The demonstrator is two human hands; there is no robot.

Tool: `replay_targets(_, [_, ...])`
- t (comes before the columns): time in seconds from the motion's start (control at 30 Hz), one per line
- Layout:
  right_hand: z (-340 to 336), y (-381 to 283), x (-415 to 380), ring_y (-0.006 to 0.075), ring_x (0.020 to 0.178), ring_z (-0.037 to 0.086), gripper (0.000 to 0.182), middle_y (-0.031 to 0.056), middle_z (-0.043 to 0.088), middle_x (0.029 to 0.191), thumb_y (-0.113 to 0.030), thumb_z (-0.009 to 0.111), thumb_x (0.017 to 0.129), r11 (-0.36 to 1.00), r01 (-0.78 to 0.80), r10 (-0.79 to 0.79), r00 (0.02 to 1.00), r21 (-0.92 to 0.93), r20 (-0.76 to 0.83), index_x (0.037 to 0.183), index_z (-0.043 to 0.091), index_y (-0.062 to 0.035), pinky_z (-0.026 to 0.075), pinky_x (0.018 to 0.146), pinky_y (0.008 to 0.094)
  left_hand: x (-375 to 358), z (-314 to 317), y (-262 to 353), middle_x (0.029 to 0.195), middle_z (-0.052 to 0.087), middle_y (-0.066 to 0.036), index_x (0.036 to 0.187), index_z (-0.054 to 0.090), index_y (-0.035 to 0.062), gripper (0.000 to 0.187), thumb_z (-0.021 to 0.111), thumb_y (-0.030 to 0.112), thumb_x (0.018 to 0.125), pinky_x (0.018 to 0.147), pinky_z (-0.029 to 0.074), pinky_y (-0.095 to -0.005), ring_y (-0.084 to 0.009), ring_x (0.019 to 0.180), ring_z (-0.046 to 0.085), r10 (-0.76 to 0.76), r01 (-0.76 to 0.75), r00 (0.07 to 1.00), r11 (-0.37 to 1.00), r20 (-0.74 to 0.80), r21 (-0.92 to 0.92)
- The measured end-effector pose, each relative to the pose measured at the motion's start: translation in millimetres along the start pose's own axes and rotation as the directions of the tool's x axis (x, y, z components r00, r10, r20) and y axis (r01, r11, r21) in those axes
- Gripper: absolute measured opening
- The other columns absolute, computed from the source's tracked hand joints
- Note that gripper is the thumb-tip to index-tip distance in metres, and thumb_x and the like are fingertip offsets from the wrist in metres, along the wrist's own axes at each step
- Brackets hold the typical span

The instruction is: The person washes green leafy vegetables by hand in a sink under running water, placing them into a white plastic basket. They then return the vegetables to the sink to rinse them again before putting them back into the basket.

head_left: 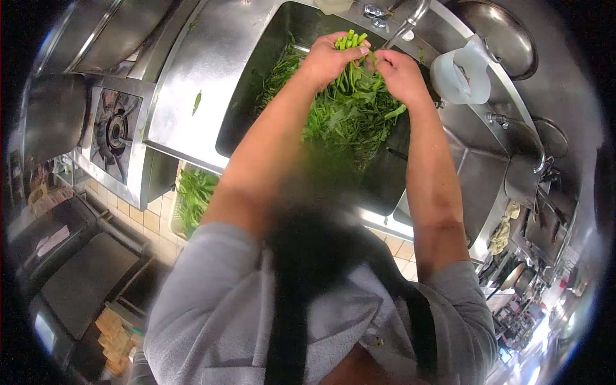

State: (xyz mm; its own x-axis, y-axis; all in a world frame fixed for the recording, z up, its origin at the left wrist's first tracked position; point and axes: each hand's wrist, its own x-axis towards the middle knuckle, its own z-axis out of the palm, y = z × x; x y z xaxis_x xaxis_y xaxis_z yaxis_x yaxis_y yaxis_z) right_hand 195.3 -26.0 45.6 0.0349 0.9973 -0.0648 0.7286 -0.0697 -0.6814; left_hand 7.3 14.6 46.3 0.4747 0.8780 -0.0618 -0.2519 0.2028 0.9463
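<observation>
In the head view, my left hand (327, 64) is closed around a bunch of leafy green stems (350, 42), cut ends pointing up and leaves hanging down. Close beside it on the right, my right hand (402, 76) has its thumb and fingers pinched at a thin green stem by the bunch. Below both hands a large heap of loose leafy greens (350, 119) lies in the deep sink (247, 122). More greens lie against the sink's left side. Blur hides the near part of the heap.
A faucet (410, 22) reaches over the sink's back edge. To the right hangs a translucent plastic jug (461, 72), above a second basin (471, 167). A steel counter (192, 70) and a gas burner (117, 131) are at left. A basket of greens (192, 199) stands below the counter.
</observation>
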Motion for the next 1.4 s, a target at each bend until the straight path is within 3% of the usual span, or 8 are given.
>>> replay_targets(0.27, [-6,9,-6,0.0157,0.079,0.06,0.027,0.0051,0.073,0.089,-0.027,0.056,0.089,0.828,-0.173,0.291,0.946,0.534,-0.146,0.101,0.07,-0.0071,0.047,0.069,0.0316,-6,-16,-18,0.09,0.068,-0.008,0.103,0.066,-0.0009,0.023,0.071,0.012,0.085,0.071,0.052,-0.0314,-0.017,0.075,0.063,-0.083,0.023,0.974,0.962,-0.211,-0.274])
replay_targets(0.47, [-22,24,-2,0.0109,0.067,0.052,0.019,0.003,0.064,0.08,-0.015,0.052,0.095,0.5,0.066,0.448,0.833,0.864,-0.324,0.108,0.064,-0.008,0.043,0.057,0.0245,-16,-33,-17,0.088,0.066,-0.007,0.105,0.064,0.0026,0.026,0.073,0.017,0.086,0.065,0.057,-0.0363,-0.0169,0.077,0.064,-0.193,0.092,0.947,0.929,-0.256,-0.358])
replay_targets(0.53, [-28,7,-11,0.0116,0.069,0.055,0.026,0.0033,0.059,0.077,-0.028,0.058,0.094,0.505,0.036,0.393,0.88,0.862,-0.266,0.106,0.066,-0.0065,0.049,0.061,0.0288,-18,-28,-13,0.088,0.066,-0.007,0.105,0.063,0.003,0.026,0.073,0.018,0.086,0.067,0.057,-0.0355,-0.0171,0.078,0.064,-0.242,0.131,0.932,0.919,-0.27,-0.372])
replay_targets(0.6, [-21,-23,-12,0.0183,0.078,0.062,0.034,0.0078,0.065,0.086,-0.036,0.066,0.088,0.877,-0.226,0.321,0.932,0.425,-0.167,0.103,0.068,-0.0059,0.053,0.071,0.0338,-21,-21,-9,0.089,0.066,-0.007,0.105,0.062,0.0027,0.026,0.073,0.019,0.087,0.067,0.057,-0.0355,-0.017,0.079,0.065,-0.236,0.134,0.944,0.913,-0.23,-0.386])
replay_targets(0.77, [21,-40,-10,0.0326,0.096,0.064,0.03,0.0149,0.069,0.1,-0.032,0.067,0.084,0.999,0.036,-0.037,0.996,0.014,0.084,0.102,0.069,-0.0078,0.048,0.088,0.04,-17,-7,-15,0.094,0.065,-0.008,0.108,0.059,0.0019,0.031,0.072,0.02,0.087,0.07,0.057,-0.0366,-0.0178,0.083,0.065,-0.252,0.185,0.958,0.909,-0.139,-0.375])
replay_targets(0.87, [26,-15,3,0.0134,0.081,0.062,0.02,0.0056,0.069,0.086,-0.019,0.063,0.087,0.993,0.054,-0.058,0.998,0.103,0.036,0.097,0.067,-0.0029,0.047,0.079,0.0286,-16,-11,-23,0.094,0.065,-0.008,0.106,0.059,0.0024,0.026,0.072,0.016,0.087,0.07,0.057,-0.0361,-0.0179,0.082,0.064,-0.242,0.179,0.965,0.894,-0.106,-0.411])
replay_targets(1.0, [3,-13,3,0.0118,0.08,0.061,0.022,0.003,0.067,0.083,-0.019,0.061,0.088,0.992,-0.017,0.011,0.999,0.123,0.053,0.101,0.066,-0.0019,0.046,0.079,0.0264,-16,-26,-21,0.092,0.065,-0.008,0.105,0.06,0.0022,0.025,0.072,0.013,0.086,0.07,0.057,-0.0361,-0.0182,0.083,0.065,-0.252,0.213,0.967,0.88,-0.037,-0.424])
replay_targets(1.4, [6,-21,-5,0.0307,0.093,0.065,0.022,0.0147,0.068,0.099,-0.024,0.064,0.083,0.996,0.086,-0.085,0.992,0.0,-0.088,0.096,0.07,-0.0082,0.049,0.085,0.0369,-3,-21,-20,0.094,0.069,-0.005,0.103,0.068,0.0016,0.025,0.075,0.011,0.081,0.078,0.048,-0.0302,-0.013,0.077,0.06,-0.112,0.112,0.994,0.987,0.008,-0.117])
